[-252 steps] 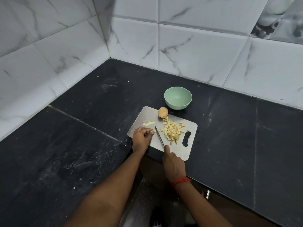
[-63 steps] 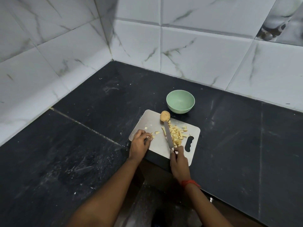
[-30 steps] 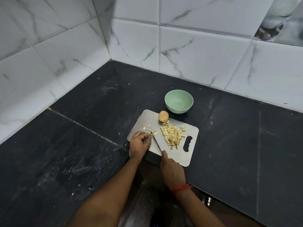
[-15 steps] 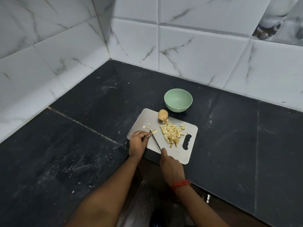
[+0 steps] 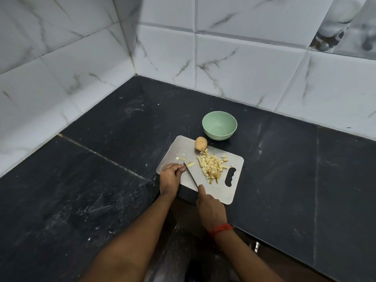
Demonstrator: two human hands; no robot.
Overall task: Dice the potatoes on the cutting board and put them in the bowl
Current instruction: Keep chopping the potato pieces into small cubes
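The board (image 5: 215,190) sits as before, just near of the empty bowl (image 5: 219,135). The left hand (image 5: 169,180) stays curled at its near-left edge; I cannot tell whether it pins a piece. The right hand (image 5: 210,208) grips the knife (image 5: 191,176), which is back from the dice (image 5: 212,167) beside the left fingers. Dicing likely continues; one potato (image 5: 201,143) waits whole.

Black stone worktop (image 5: 85,180) filled corner, dull, streaked with pale scuffs and white specks. Thin pale seam (image 5: 105,157) ran diagonally across left part; second straight seam (image 5: 315,200) crossed right part. White grey-veined wall tiles (image 5: 244,64) rose behind and at left, meeting at corner. Darker patterned tile (image 5: 345,23) sat top right, blurred.
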